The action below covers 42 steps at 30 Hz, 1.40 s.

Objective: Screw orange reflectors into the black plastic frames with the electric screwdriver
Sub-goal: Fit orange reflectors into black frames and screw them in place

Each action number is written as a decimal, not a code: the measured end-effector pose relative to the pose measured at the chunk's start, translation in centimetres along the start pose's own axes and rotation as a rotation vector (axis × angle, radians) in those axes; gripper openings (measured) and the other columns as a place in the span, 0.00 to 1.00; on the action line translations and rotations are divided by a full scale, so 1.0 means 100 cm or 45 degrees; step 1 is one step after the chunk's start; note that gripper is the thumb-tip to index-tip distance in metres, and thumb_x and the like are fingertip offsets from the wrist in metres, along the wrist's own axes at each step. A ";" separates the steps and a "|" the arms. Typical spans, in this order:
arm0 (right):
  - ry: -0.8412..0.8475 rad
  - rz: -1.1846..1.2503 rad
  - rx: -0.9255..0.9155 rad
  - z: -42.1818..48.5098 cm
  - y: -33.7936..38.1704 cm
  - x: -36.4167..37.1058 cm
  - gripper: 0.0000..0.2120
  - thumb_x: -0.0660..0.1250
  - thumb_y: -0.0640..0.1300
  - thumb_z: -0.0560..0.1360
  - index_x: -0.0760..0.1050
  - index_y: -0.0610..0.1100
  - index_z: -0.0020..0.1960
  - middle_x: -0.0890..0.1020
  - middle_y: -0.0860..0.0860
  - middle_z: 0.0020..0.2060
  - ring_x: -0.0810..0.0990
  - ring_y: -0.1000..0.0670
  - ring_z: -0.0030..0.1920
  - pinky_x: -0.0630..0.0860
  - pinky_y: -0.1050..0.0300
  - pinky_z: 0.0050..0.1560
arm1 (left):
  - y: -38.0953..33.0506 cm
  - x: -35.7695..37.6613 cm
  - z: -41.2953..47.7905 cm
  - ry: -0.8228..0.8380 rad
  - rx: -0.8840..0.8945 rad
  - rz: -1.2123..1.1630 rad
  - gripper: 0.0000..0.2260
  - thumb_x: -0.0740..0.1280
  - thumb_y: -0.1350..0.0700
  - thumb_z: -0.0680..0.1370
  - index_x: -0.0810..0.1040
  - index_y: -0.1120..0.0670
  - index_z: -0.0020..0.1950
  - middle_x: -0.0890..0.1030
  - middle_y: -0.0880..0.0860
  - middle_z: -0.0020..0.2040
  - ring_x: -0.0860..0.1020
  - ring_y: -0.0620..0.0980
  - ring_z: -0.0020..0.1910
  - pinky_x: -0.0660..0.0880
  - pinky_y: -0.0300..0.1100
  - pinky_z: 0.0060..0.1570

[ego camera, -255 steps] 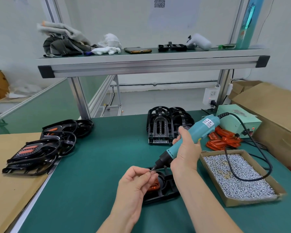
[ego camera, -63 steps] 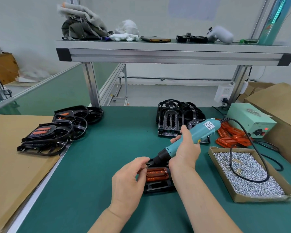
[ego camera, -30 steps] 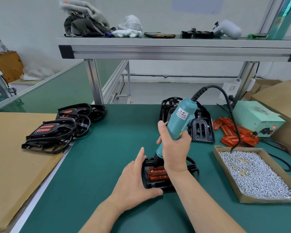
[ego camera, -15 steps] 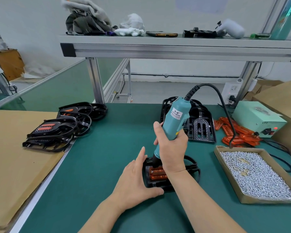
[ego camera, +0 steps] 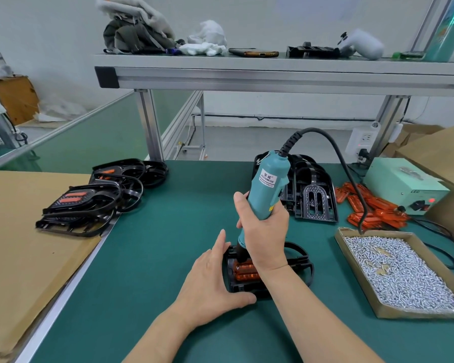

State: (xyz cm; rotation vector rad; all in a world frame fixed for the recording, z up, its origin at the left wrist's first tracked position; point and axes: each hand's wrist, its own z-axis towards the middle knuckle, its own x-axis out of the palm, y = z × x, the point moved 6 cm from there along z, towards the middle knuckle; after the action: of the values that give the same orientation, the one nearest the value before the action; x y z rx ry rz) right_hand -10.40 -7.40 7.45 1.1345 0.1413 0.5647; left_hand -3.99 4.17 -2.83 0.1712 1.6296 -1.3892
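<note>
A black plastic frame (ego camera: pixel 298 260) lies on the green mat in front of me, with orange reflectors (ego camera: pixel 245 271) seated in it. My right hand (ego camera: pixel 264 229) grips the teal electric screwdriver (ego camera: pixel 269 184) nearly upright, its black tip down on the frame's far left corner beside the reflectors. My left hand (ego camera: pixel 210 281) lies flat against the frame's left side, fingers straight along the edge and thumb along the near edge. My right wrist hides part of the frame and the reflectors.
A cardboard tray of screws (ego camera: pixel 401 271) sits at the right. Loose orange reflectors (ego camera: pixel 372 210) and a teal power box (ego camera: pixel 404 184) lie behind it. Black frames (ego camera: pixel 312 195) stand at the back, several more frames (ego camera: pixel 89 203) at the left by cardboard (ego camera: pixel 24 231). A shelf (ego camera: pixel 273 72) spans overhead.
Eight seconds ago my left hand pinched a screw at the tilted driver's tip. Since then the driver swung upright onto the frame and my left hand flattened against the frame; little moved in the last half second.
</note>
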 end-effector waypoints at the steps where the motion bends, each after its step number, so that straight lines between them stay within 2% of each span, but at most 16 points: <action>1: 0.000 0.002 0.001 0.000 0.000 0.000 0.13 0.73 0.51 0.72 0.76 0.42 0.39 0.76 0.48 0.27 0.75 0.47 0.28 0.75 0.53 0.33 | 0.000 0.000 0.000 0.001 0.000 0.001 0.62 0.73 0.27 0.58 0.37 0.42 0.79 0.63 0.36 0.75 0.62 0.39 0.72 0.62 0.36 0.68; 7: -0.029 0.025 0.031 0.001 -0.003 -0.001 0.11 0.74 0.48 0.72 0.76 0.42 0.39 0.76 0.50 0.27 0.74 0.48 0.28 0.74 0.54 0.34 | 0.003 0.001 0.000 0.006 -0.019 -0.007 0.62 0.73 0.27 0.57 0.36 0.40 0.79 0.62 0.34 0.74 0.61 0.38 0.72 0.61 0.35 0.67; 14: -0.018 0.016 0.017 -0.001 -0.004 -0.001 0.12 0.73 0.46 0.73 0.75 0.40 0.39 0.76 0.50 0.28 0.74 0.47 0.29 0.74 0.52 0.34 | 0.001 0.000 0.000 0.004 -0.001 -0.010 0.62 0.72 0.27 0.58 0.36 0.40 0.79 0.62 0.33 0.74 0.61 0.39 0.73 0.63 0.40 0.71; 21: 0.012 0.046 0.050 -0.004 -0.007 -0.002 0.18 0.73 0.46 0.72 0.71 0.32 0.40 0.73 0.39 0.27 0.71 0.47 0.28 0.72 0.53 0.32 | 0.000 -0.001 0.001 -0.008 -0.003 -0.010 0.62 0.73 0.27 0.58 0.38 0.42 0.80 0.63 0.32 0.73 0.62 0.38 0.72 0.65 0.39 0.69; 25: -0.001 0.036 0.082 0.000 -0.010 0.000 0.18 0.74 0.46 0.72 0.71 0.32 0.39 0.72 0.46 0.26 0.70 0.49 0.27 0.72 0.56 0.31 | 0.001 -0.001 0.000 -0.007 -0.019 -0.011 0.62 0.73 0.27 0.58 0.38 0.40 0.79 0.63 0.31 0.72 0.62 0.37 0.72 0.63 0.35 0.66; 30: -0.003 0.062 0.088 0.001 -0.011 -0.002 0.15 0.74 0.41 0.74 0.72 0.32 0.40 0.73 0.49 0.25 0.71 0.52 0.26 0.72 0.61 0.31 | 0.001 0.000 0.000 -0.001 -0.038 -0.005 0.62 0.73 0.27 0.57 0.38 0.41 0.79 0.63 0.31 0.73 0.62 0.38 0.73 0.64 0.37 0.68; 32: -0.012 0.088 0.098 0.000 -0.011 -0.006 0.14 0.74 0.44 0.73 0.74 0.35 0.40 0.75 0.51 0.24 0.73 0.52 0.26 0.73 0.62 0.32 | 0.001 0.000 0.000 0.000 -0.040 -0.002 0.62 0.73 0.27 0.57 0.39 0.42 0.80 0.63 0.32 0.73 0.62 0.38 0.73 0.63 0.37 0.68; 36: -0.070 0.128 0.097 -0.001 -0.006 -0.015 0.19 0.74 0.53 0.71 0.76 0.37 0.42 0.77 0.48 0.27 0.76 0.52 0.27 0.74 0.64 0.35 | 0.001 0.000 0.000 0.007 -0.031 0.008 0.62 0.73 0.28 0.58 0.39 0.42 0.80 0.63 0.32 0.73 0.62 0.38 0.72 0.63 0.36 0.67; 40: -0.050 0.154 0.073 -0.007 -0.001 -0.019 0.20 0.73 0.54 0.71 0.76 0.37 0.41 0.78 0.46 0.28 0.76 0.51 0.28 0.74 0.64 0.37 | 0.001 0.000 0.000 0.006 -0.023 0.002 0.62 0.73 0.28 0.58 0.39 0.43 0.80 0.63 0.33 0.73 0.62 0.38 0.72 0.62 0.36 0.67; 42: -0.009 0.166 0.067 -0.006 0.007 -0.019 0.16 0.73 0.53 0.72 0.76 0.41 0.39 0.77 0.45 0.28 0.76 0.51 0.28 0.74 0.63 0.37 | 0.001 -0.001 0.000 0.004 -0.019 0.009 0.61 0.73 0.28 0.58 0.40 0.43 0.80 0.63 0.33 0.73 0.62 0.38 0.72 0.64 0.38 0.69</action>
State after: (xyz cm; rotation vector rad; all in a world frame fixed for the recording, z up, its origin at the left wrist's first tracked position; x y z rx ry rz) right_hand -12.47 -7.63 7.48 1.2025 0.0766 0.6755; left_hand -3.89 4.23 -2.85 0.1700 1.6402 -1.3716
